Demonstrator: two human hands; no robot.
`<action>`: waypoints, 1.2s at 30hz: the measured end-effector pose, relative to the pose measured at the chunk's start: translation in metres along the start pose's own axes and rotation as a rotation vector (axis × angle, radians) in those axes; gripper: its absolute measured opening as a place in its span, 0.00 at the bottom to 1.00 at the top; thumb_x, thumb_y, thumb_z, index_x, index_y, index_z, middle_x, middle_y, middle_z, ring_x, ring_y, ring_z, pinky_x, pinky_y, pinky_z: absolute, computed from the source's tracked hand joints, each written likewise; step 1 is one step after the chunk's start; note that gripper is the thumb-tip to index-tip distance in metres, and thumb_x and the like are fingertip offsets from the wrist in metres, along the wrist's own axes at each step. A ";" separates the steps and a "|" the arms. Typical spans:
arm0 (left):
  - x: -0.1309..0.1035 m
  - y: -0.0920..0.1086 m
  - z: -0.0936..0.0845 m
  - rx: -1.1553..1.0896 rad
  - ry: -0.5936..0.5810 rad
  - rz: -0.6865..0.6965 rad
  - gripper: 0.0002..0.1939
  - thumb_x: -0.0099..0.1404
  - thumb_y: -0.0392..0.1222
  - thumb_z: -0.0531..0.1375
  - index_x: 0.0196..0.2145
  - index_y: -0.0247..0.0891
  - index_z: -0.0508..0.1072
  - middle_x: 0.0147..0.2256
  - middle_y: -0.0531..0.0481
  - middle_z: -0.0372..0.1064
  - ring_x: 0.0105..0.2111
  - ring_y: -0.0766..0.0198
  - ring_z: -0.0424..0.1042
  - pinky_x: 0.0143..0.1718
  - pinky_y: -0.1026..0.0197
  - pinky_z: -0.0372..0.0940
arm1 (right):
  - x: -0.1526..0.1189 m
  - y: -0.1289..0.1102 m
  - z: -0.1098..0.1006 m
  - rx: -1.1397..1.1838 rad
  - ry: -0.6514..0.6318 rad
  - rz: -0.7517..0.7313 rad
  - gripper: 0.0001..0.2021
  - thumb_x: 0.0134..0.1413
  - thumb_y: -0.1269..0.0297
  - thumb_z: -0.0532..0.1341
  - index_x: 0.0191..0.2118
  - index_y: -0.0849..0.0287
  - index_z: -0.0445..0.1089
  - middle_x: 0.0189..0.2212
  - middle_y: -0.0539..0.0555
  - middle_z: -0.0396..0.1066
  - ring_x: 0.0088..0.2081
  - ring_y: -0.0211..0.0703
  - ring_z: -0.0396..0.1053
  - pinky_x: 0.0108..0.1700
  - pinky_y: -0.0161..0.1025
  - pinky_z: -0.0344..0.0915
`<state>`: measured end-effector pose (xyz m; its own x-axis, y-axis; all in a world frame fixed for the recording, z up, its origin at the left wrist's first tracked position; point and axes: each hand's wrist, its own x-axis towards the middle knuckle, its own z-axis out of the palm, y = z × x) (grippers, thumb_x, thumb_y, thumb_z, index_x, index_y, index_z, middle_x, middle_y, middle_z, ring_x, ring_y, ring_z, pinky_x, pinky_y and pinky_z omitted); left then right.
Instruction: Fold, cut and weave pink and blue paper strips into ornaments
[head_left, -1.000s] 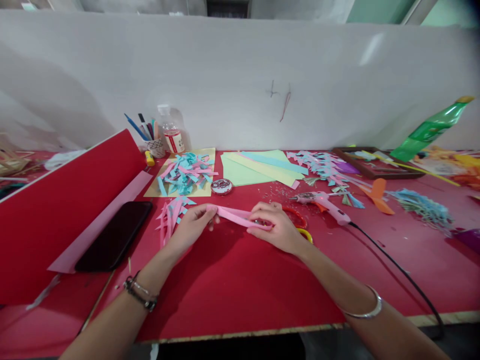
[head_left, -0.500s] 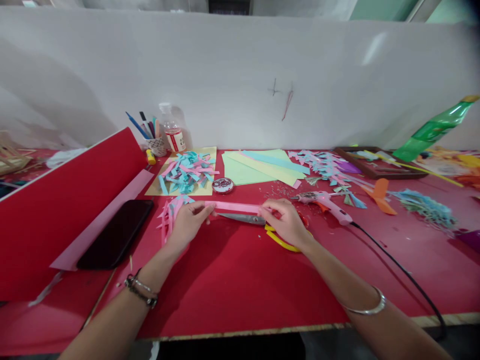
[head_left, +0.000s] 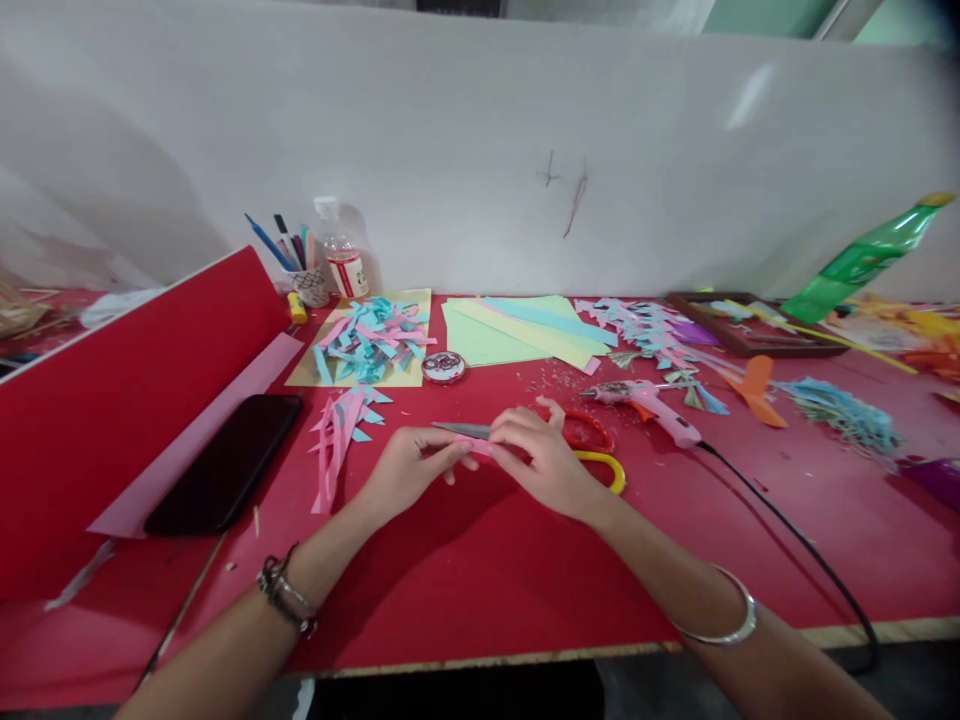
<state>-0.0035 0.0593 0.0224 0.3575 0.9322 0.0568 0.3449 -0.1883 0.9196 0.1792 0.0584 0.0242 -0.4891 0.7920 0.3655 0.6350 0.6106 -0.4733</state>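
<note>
A short folded pink paper strip [head_left: 474, 446] is held between both hands over the red table. My left hand [head_left: 412, 468] pinches its left end between thumb and fingers. At the other end, my right hand [head_left: 541, 458] grips the strip with thumb and fingertips. Scissors with one red and one yellow handle [head_left: 604, 468] lie just behind and partly under my right hand, blade tips pointing left. Pink strips with fringed blue and pink ends [head_left: 337, 440] lie left of my left hand.
Cut blue and pink pieces [head_left: 371, 340] are piled on yellow paper. Green sheets [head_left: 487, 335] lie at the back. A pink glue gun [head_left: 652, 402] with a black cord lies right; a black phone [head_left: 225, 460] lies left. A green bottle [head_left: 862, 260] leans at back right.
My hands have come closer together, and the pink strip, stretched long before, is now folded short. My right hand moved left, uncovering more of the scissor handles.
</note>
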 end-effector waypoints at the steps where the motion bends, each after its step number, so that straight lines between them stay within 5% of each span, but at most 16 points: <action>1: 0.000 0.001 0.000 0.007 0.004 0.000 0.13 0.58 0.45 0.54 0.28 0.36 0.75 0.26 0.51 0.73 0.17 0.73 0.63 0.24 0.68 0.60 | 0.000 0.001 0.001 0.014 -0.009 0.010 0.12 0.58 0.62 0.48 0.28 0.56 0.64 0.29 0.48 0.67 0.35 0.37 0.64 0.52 0.47 0.35; 16: 0.004 -0.002 -0.010 0.041 0.160 -0.055 0.12 0.57 0.46 0.55 0.27 0.35 0.74 0.24 0.52 0.73 0.18 0.71 0.64 0.25 0.68 0.60 | 0.004 0.014 0.000 0.115 -0.016 0.106 0.13 0.56 0.60 0.50 0.27 0.58 0.67 0.23 0.47 0.69 0.25 0.35 0.61 0.41 0.40 0.49; 21: 0.006 0.001 -0.021 0.104 0.217 -0.048 0.12 0.57 0.44 0.55 0.25 0.35 0.74 0.17 0.55 0.67 0.19 0.70 0.64 0.25 0.68 0.59 | 0.006 0.020 -0.005 0.157 0.053 0.157 0.12 0.55 0.62 0.52 0.25 0.59 0.68 0.23 0.48 0.70 0.26 0.36 0.63 0.37 0.38 0.52; 27: 0.008 -0.001 -0.030 0.130 0.301 -0.034 0.12 0.56 0.45 0.54 0.25 0.35 0.73 0.18 0.54 0.67 0.19 0.70 0.64 0.24 0.68 0.59 | 0.006 0.028 -0.008 0.372 0.126 0.208 0.09 0.50 0.62 0.55 0.25 0.60 0.68 0.23 0.50 0.69 0.27 0.37 0.65 0.31 0.33 0.58; 32: 0.010 -0.004 -0.034 0.122 0.352 -0.037 0.12 0.56 0.45 0.54 0.24 0.35 0.73 0.21 0.53 0.69 0.19 0.71 0.64 0.25 0.68 0.59 | 0.006 0.033 -0.010 0.575 0.191 0.345 0.09 0.47 0.60 0.58 0.23 0.60 0.66 0.16 0.47 0.63 0.19 0.33 0.61 0.22 0.30 0.58; 36: 0.011 -0.006 -0.035 0.112 0.402 -0.032 0.12 0.56 0.46 0.54 0.24 0.35 0.72 0.21 0.54 0.69 0.20 0.70 0.64 0.26 0.68 0.59 | 0.008 0.032 -0.015 0.708 0.255 0.409 0.09 0.46 0.61 0.58 0.23 0.61 0.66 0.18 0.49 0.67 0.19 0.33 0.65 0.24 0.31 0.62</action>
<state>-0.0318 0.0815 0.0310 -0.0141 0.9804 0.1964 0.4505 -0.1691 0.8766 0.2050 0.0847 0.0242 -0.0998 0.9775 0.1857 0.1671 0.2005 -0.9653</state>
